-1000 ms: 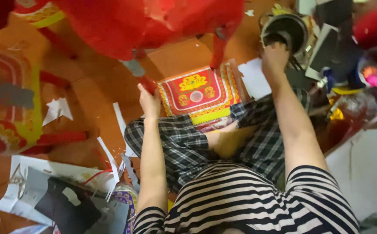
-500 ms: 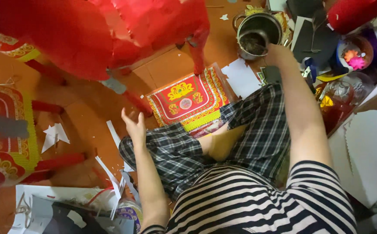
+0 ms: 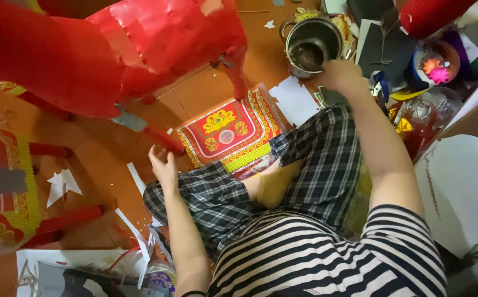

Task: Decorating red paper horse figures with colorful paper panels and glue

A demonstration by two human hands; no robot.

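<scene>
The metal pot (image 3: 313,45) stood on the orange tiled floor (image 3: 206,91) at the far right of the scene, beyond the seated person's right knee. The right hand (image 3: 339,74) rested at the pot's near rim, its fingers curled against the edge; whether they pinched the rim or something inside could not be told from above. The left hand (image 3: 163,164) was raised over the floor to the left of the left knee, fingers loosely spread and holding nothing, just below a leg of the big red paper horse (image 3: 112,49) that filled the far left. Between the two hands lay a red and yellow patterned paper sheet (image 3: 229,132), flat on the floor, its near edge touching the checked trousers (image 3: 327,165). A white paper sheet (image 3: 294,99) lay just to the right of it, near the pot. White paper scraps (image 3: 63,184) were scattered on the floor at the left. To the right of the pot sat a round bowl with coloured paper flowers (image 3: 436,69) among dark card pieces.
</scene>
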